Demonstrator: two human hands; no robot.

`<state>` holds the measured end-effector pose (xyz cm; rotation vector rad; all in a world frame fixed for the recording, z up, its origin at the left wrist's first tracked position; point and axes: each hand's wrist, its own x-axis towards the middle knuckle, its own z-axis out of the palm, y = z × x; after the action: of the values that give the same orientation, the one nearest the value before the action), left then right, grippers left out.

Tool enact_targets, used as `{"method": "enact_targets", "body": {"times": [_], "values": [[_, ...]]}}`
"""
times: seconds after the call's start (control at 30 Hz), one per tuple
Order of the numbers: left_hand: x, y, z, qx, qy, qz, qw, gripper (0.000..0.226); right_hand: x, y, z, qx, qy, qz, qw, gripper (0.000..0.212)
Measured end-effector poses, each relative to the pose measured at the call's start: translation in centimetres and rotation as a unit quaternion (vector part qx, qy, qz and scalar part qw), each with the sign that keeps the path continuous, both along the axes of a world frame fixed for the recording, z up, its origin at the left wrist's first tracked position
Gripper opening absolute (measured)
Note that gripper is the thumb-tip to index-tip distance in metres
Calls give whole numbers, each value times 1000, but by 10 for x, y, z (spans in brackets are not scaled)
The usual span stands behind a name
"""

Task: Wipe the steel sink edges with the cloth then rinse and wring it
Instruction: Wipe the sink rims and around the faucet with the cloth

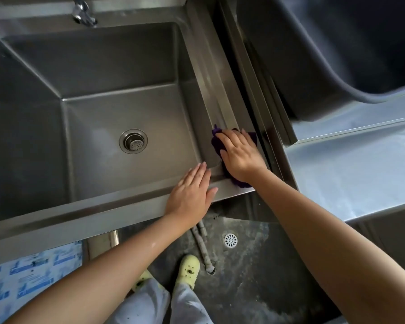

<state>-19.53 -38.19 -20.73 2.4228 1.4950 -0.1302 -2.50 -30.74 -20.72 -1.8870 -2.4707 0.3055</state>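
Observation:
A deep steel sink (218,94) fills the upper left, with a round drain strainer in its floor. A dark purple cloth (216,146) lies flat on the sink's right edge near the front right corner. My right hand (240,155) presses flat on the cloth, fingers pointing away from me, and covers most of it. My left hand (189,195) rests flat on the sink's front rim just left of that corner, fingers together, holding nothing. The two hands are close but apart.
A tap (82,12) stands at the sink's back rim. A steel counter (351,164) adjoins on the right, with a large dark basin (337,54) behind it. Below are a wet floor with a drain cover (230,240), a pipe and my feet.

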Motion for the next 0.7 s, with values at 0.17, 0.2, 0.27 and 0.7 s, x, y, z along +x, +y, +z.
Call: {"method": "enact_targets", "body": {"times": [0.17,0.2,0.27,0.7], "values": [[1,0,-5,22,16,2,1000,60,-10,25,-7,40,-42,1,998,49],[1,0,-5,23,11,3,1000,62,-12,28,-7,44,-46,1,998,49],[1,1,-6,23,5,6,1000,68,-13,31,-7,49,-44,2,998,49],[1,1,-6,37,15,7,999,62,-20,80,-11,86,-3,9,996,44]]}}
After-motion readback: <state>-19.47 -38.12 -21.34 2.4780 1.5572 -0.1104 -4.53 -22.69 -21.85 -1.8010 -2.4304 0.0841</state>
